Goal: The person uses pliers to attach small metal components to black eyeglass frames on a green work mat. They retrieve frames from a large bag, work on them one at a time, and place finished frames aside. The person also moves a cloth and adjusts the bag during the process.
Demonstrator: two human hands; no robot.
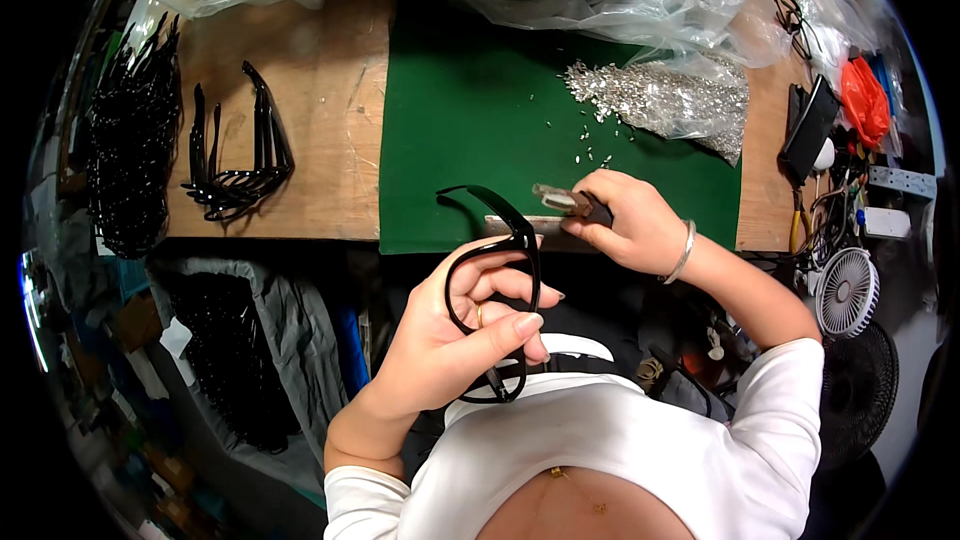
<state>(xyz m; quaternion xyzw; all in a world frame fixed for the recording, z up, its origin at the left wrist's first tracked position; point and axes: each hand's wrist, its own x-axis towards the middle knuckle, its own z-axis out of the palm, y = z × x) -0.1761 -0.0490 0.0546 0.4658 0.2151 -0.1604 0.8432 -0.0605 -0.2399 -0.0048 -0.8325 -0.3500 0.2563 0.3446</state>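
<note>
Nearest, left hand (pixel 450 340) grips a black eyeglass frame (pixel 497 285) steady while right hand (pixel 625 220), at one o'clock, pinches a small screwdriver (pixel 570 202) squarely at its hinge above the green mat (pixel 450 130).

White long-sleeved top, sleeves pushed up past both wrists, forearms bare. Right hand (pixel 628 225): thin silver bangle (pixel 684 252) on the wrist. Left hand (pixel 462 325): narrow gold ring (pixel 479 315) on one finger, nails longish with pale polish. Small gold pendant (pixel 556 473) on a fine chain at the neckline.
</note>
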